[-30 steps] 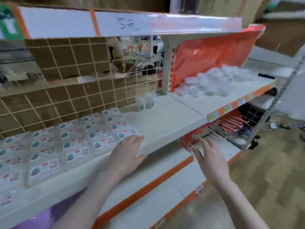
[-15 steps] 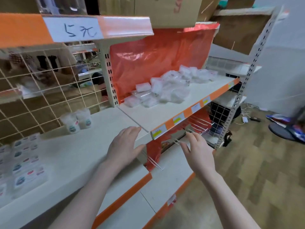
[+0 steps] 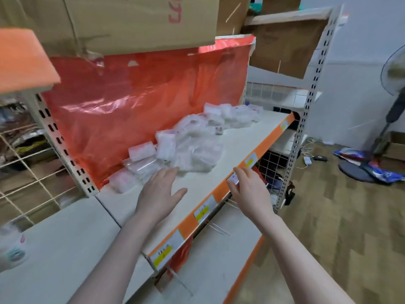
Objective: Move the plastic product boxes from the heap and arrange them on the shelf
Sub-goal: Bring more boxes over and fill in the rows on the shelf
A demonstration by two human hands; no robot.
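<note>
Left hand: my left hand [image 3: 158,191] is flat, fingers straight and spread, over the shelf [image 3: 238,137] board, fingertips just short of the nearest packs; it holds nothing.
Right hand: my right hand [image 3: 248,189] is at the shelf's orange front edge [image 3: 221,189], fingers relaxed, near a price label [image 3: 249,160]; it grips nothing.
Boxes: heap of clear plastic product boxes [image 3: 186,141] lies on the shelf, against the red plastic sheet [image 3: 135,91] at the back.
Above: cardboard carton [image 3: 142,20] on the upper level.
Right side: standing fan [image 3: 392,119] on the wood-pattern floor [image 3: 339,216].
</note>
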